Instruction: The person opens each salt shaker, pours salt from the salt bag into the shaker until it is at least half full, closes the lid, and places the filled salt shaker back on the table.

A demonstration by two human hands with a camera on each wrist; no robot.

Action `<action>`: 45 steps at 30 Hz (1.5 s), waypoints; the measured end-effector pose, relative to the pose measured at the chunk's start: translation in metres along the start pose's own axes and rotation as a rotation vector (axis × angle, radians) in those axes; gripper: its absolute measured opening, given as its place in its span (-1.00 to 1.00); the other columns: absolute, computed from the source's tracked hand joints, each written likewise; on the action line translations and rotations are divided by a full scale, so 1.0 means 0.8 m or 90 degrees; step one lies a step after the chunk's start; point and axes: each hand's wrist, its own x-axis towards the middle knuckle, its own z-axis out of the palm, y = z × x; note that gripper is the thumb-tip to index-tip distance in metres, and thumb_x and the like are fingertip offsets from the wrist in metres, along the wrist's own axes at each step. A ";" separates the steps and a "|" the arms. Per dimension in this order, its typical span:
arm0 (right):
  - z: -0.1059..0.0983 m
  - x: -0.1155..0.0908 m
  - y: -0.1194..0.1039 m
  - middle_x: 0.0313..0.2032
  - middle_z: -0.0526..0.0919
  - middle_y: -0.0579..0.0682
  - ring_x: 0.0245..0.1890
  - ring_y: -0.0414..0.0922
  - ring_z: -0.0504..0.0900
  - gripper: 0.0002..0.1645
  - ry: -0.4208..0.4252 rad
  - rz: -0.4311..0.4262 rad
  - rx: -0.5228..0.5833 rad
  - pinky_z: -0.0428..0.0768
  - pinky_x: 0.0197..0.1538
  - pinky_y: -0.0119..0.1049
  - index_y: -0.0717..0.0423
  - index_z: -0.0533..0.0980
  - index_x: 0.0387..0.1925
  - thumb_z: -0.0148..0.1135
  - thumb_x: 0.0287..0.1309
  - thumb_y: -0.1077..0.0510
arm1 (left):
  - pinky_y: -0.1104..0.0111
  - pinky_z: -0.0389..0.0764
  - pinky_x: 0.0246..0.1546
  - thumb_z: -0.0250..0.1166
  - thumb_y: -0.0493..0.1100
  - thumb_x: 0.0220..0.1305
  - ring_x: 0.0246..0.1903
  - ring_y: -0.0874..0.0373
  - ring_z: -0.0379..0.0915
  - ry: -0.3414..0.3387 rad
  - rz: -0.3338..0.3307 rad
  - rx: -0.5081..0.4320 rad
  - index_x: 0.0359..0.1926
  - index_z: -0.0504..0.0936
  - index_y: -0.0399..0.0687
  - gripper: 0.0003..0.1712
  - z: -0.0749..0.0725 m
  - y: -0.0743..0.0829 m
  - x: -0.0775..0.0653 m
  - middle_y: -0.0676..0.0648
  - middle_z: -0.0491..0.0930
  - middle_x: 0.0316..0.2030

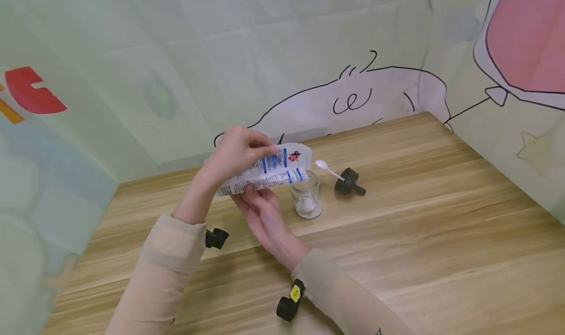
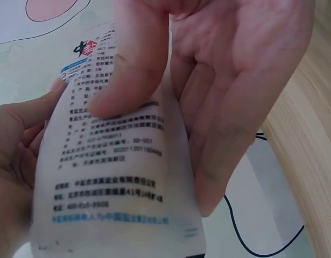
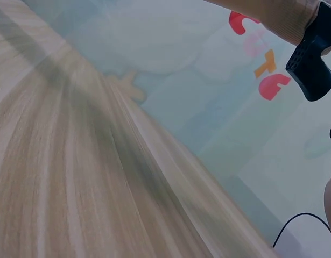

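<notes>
Together, my left hand (image 1: 236, 154) and right hand (image 1: 264, 216) pinch the printed white bag (image 1: 282, 164), fingers closed on it from above and below. One end is at the mouth of the glass jar (image 1: 307, 200); just beside sit the white spoon (image 1: 321, 165) and black knobbed piece (image 1: 347, 181).

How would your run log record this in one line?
left hand: grips packet | right hand: grips packet | packet: end overlaps jar in head view | jar: holds white contents | white spoon: meets black cap
</notes>
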 end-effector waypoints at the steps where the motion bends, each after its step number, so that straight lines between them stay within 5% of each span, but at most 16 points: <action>1: 0.000 0.000 0.000 0.25 0.42 0.03 0.35 -0.04 0.37 -0.43 -0.001 0.000 -0.001 0.35 0.38 -0.23 0.17 0.20 0.34 0.02 0.32 0.30 | 0.37 0.49 -0.38 0.30 -0.12 0.26 -0.42 0.12 0.53 -0.002 -0.004 0.003 -0.29 0.76 -0.07 -0.84 0.000 0.000 0.000 -0.07 0.74 -0.34; 24: 0.003 0.000 -0.001 0.16 0.43 -0.03 0.25 -0.12 0.45 -0.43 0.023 0.016 0.002 0.38 0.35 -0.26 0.15 0.16 0.35 -0.12 0.35 0.38 | 0.36 0.48 -0.35 0.32 -0.09 0.24 -0.42 0.13 0.53 -0.011 -0.015 0.029 -0.34 0.76 -0.03 -0.85 0.004 -0.003 -0.001 -0.04 0.75 -0.37; 45: 0.001 0.000 -0.001 0.17 0.48 -0.05 0.25 -0.12 0.47 -0.44 0.046 0.014 0.034 0.37 0.37 -0.25 0.15 0.20 0.35 -0.10 0.34 0.37 | 0.35 0.49 -0.38 0.30 -0.10 0.27 -0.44 0.11 0.52 0.010 -0.005 -0.022 -0.29 0.76 -0.05 -0.84 0.004 -0.005 -0.002 -0.06 0.74 -0.36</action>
